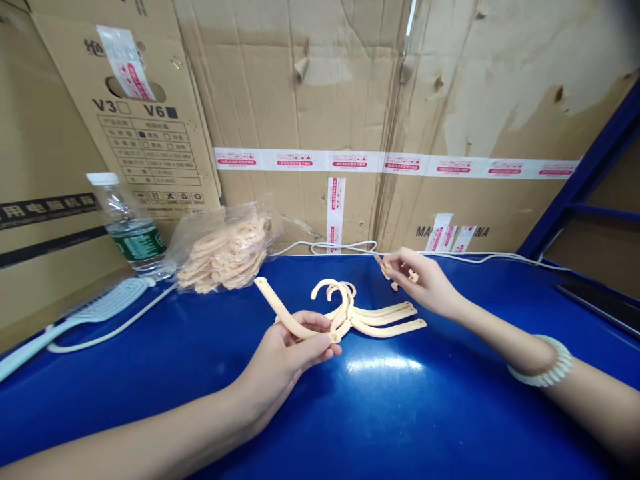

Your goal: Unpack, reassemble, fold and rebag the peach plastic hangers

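Reaching from the lower left in the head view, the left hand lay low with its thumb over its bent fingers, pinching the inner end of one cream curved hanger arm, whose far end tilted up and left. That piece was near the middle of the blue tabletop, beside the hooked hanger parts; at least two hooks and three bars pointing right showed there. From the right, above one beaded bracelet, the right hand bent down near the back edge, fingers curled around at least two small cream pieces; whether they gripped any, I could not tell. At the left were one water bottle, one hairbrush and one clear bag of hanger pieces, too heaped to count.
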Available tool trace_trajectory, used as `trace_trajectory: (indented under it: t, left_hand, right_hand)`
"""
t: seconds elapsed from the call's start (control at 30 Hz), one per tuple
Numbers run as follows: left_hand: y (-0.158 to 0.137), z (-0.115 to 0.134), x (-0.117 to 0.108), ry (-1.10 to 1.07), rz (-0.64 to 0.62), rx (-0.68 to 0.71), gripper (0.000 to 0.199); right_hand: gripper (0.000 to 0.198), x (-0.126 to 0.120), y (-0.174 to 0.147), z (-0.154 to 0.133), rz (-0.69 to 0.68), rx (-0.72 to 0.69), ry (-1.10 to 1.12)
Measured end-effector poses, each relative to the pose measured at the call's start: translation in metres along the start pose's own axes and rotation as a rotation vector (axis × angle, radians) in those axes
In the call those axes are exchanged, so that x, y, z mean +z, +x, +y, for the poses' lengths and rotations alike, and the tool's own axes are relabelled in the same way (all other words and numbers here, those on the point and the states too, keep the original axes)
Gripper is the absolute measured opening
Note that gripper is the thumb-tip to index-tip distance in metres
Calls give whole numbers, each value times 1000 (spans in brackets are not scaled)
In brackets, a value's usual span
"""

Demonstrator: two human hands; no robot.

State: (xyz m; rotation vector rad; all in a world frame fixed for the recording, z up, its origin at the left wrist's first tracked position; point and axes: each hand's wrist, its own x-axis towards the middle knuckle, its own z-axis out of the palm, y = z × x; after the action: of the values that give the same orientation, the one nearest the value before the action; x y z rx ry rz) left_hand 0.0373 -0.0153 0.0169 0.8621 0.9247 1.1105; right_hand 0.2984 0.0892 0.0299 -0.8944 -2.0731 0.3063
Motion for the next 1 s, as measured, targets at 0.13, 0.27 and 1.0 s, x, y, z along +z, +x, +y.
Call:
trace_trajectory:
  t: [0.13,0.27,1.0]
  left_hand:
    - [0,-1,-2,-4,-7,0,35]
    - [0,-2,-2,-3,-39,14,32]
    - [6,-9,-9,151,-223,118,15]
  right_hand:
    - [20,10,-9,-41,223,234,474]
    - [26,20,-21,-75,172,430,867]
    - [22,54,-43,-97,-179,561,1016]
